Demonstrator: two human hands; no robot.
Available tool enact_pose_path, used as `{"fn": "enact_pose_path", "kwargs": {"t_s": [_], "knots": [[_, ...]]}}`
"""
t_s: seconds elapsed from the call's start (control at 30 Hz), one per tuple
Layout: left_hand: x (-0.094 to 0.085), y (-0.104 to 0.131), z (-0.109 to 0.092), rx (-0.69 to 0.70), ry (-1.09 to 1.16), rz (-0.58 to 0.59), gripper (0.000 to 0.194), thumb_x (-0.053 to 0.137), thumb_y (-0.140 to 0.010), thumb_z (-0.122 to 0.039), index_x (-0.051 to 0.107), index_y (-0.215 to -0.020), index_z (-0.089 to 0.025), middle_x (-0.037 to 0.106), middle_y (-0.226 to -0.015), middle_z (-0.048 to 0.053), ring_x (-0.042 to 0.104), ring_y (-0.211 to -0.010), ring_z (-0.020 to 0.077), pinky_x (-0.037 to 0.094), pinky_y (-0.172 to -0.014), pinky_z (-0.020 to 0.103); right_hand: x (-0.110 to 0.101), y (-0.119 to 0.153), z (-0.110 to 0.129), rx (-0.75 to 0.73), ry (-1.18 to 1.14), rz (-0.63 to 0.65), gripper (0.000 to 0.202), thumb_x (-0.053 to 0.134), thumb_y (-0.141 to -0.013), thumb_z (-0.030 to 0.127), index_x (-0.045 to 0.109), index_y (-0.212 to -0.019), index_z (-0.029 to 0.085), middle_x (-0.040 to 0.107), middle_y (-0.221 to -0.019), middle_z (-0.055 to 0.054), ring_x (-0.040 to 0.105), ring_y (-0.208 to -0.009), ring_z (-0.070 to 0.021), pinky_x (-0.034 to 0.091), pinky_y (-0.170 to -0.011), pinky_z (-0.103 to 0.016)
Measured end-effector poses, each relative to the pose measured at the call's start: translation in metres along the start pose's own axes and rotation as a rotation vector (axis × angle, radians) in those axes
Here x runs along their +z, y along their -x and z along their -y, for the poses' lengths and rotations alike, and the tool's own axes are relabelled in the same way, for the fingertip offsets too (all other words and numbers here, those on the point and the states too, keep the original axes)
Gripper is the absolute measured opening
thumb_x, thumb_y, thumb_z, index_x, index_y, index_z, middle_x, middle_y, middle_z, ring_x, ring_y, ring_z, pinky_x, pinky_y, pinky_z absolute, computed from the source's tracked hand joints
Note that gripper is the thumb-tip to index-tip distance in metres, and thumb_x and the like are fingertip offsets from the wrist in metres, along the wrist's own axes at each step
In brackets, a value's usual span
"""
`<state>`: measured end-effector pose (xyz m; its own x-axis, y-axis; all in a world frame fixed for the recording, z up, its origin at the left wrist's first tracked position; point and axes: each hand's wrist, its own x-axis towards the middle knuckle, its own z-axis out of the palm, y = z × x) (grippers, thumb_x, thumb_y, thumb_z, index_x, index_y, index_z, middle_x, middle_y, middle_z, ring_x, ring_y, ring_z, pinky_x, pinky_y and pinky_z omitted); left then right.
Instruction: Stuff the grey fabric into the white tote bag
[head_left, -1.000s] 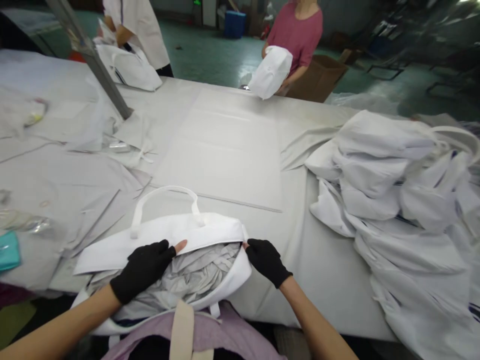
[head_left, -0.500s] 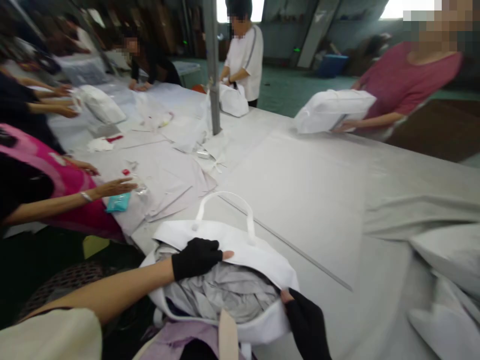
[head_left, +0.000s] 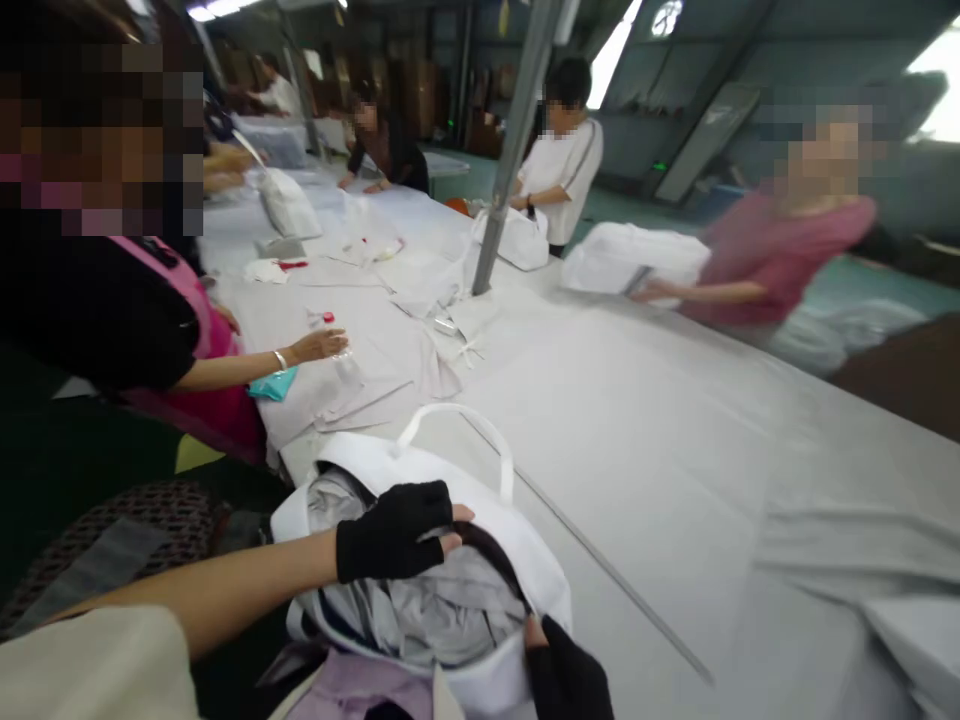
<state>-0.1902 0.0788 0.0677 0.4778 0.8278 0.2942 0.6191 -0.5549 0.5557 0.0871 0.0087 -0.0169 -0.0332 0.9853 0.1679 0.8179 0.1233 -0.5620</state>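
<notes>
An open white bag with a looped handle lies at the table's near edge. Crumpled grey fabric fills it. My left hand, in a black fingerless glove, reaches over the opening, thumb and finger closed on the dark inner edge of the far rim. At the right end of the opening, my right hand, gloved the same way, pinches the bag's rim; its lower part runs out of the picture.
A metal pole rises from the grey-white table. A thin strip lies beyond the bag. Co-workers stand left and across; one in pink holds a white bag.
The view has swung left and up. My left hand's fingers now show closed at the dark inner rim, and the opening there gapes more. The co-worker's white bag has shifted slightly.
</notes>
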Motion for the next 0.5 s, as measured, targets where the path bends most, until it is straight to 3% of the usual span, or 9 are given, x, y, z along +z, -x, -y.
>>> {"fn": "enact_pose_path", "kwargs": {"t_s": [0.07, 0.13, 0.2, 0.33, 0.43, 0.5], "knots": [[0.005, -0.01, -0.026, -0.157, 0.276, 0.034, 0.023, 0.05, -0.091, -0.034, 0.065, -0.097, -0.017, 0.065, -0.084, 0.005, 0.06, -0.077, 0.0154, 0.048, -0.069, 0.027, -0.005, 0.003, 0.015, -0.037, -0.03, 0.052, 0.043, 0.04, -0.096, 0.04, 0.066, -0.071, 0.018, 0.065, -0.059, -0.006, 0.06, -0.052, -0.0173, 0.041, -0.048, -0.028], [0.022, -0.021, -0.044, -0.329, 0.522, 0.281, 0.032, 0.044, -0.093, -0.038, 0.063, -0.081, -0.015, 0.062, -0.069, 0.003, 0.057, -0.061, 0.0133, 0.046, -0.058, 0.025, -0.007, 0.005, 0.028, -0.084, 0.074, -0.019, 0.039, 0.038, -0.098, 0.032, 0.06, -0.069, 0.017, 0.06, -0.057, -0.004, 0.056, -0.051, -0.0149, 0.034, -0.05, -0.027], [0.046, -0.029, -0.054, -0.415, 0.653, 0.529, 0.039, 0.037, -0.095, -0.038, 0.063, -0.077, -0.014, 0.062, -0.066, 0.003, 0.056, -0.058, 0.0137, 0.044, -0.053, 0.026, -0.005, 0.007, 0.035, -0.092, 0.248, -0.083, 0.034, 0.038, -0.097, 0.027, 0.056, -0.07, 0.018, 0.056, -0.057, -0.003, 0.052, -0.051, -0.0152, 0.029, -0.051, -0.029], [0.085, -0.04, -0.061, -0.443, 0.591, 0.687, 0.043, 0.039, -0.093, -0.042, 0.065, -0.076, -0.013, 0.066, -0.073, 0.005, 0.058, -0.066, 0.0147, 0.046, -0.06, 0.025, 0.003, 0.02, 0.039, -0.087, 0.461, -0.175, 0.024, 0.04, -0.093, 0.022, 0.053, -0.073, 0.019, 0.052, -0.059, -0.004, 0.046, -0.055, -0.0193, 0.026, -0.054, -0.032], [0.099, -0.052, -0.064, -0.483, 0.452, 0.81, 0.052, 0.037, -0.091, -0.05, 0.059, -0.063, -0.013, 0.05, -0.048, 0.0, 0.043, -0.044, 0.0103, 0.035, -0.042, 0.023, 0.005, 0.029, 0.042, -0.099, 0.467, -0.235, 0.017, 0.043, -0.089, 0.018, 0.056, -0.077, 0.018, 0.053, -0.063, -0.005, 0.046, -0.06, -0.021, 0.029, -0.056, -0.034], [0.106, -0.062, -0.063, -0.453, 0.347, 0.824, 0.047, 0.037, -0.092, -0.044, 0.052, -0.058, -0.014, 0.04, -0.042, -0.002, 0.037, -0.038, 0.0095, 0.03, -0.037, 0.022, 0.003, 0.032, 0.042, -0.117, 0.411, -0.209, 0.014, 0.046, -0.087, 0.017, 0.06, -0.085, 0.017, 0.056, -0.068, -0.006, 0.048, -0.065, -0.0221, 0.032, -0.058, -0.036]]}}
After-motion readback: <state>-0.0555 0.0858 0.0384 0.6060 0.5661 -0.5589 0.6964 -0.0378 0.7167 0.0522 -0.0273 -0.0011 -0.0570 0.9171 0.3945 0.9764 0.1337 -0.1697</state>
